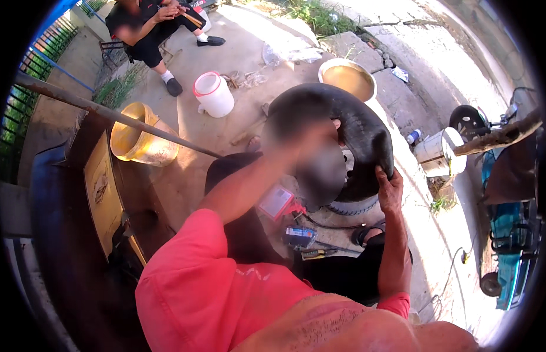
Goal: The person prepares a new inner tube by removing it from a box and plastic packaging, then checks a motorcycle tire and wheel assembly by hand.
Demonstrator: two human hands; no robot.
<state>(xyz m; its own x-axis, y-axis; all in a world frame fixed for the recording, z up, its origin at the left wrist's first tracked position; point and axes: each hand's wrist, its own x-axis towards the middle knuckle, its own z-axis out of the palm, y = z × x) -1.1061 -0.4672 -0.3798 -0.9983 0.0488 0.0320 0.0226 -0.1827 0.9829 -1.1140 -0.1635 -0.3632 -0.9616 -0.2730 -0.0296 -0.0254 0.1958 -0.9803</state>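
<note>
A black rubber inner tube is held up in front of me, curving from the upper middle round to the right. My right hand grips its lower right edge, thumb and fingers closed on the rubber. My left hand reaches across to the inner side of the tube. A blurred patch hides most of that hand, so its grip cannot be made out. Below the tube, part of a ribbed tyre shows. By my feet lie a blue-labelled packet, a red-and-white box and a brush-like tool.
Beyond the tube stands a basin of brownish water. A white pail with a red rim and a yellow bucket are at the left. Another person sits at the far left. At the right are a white bucket and a teal vehicle.
</note>
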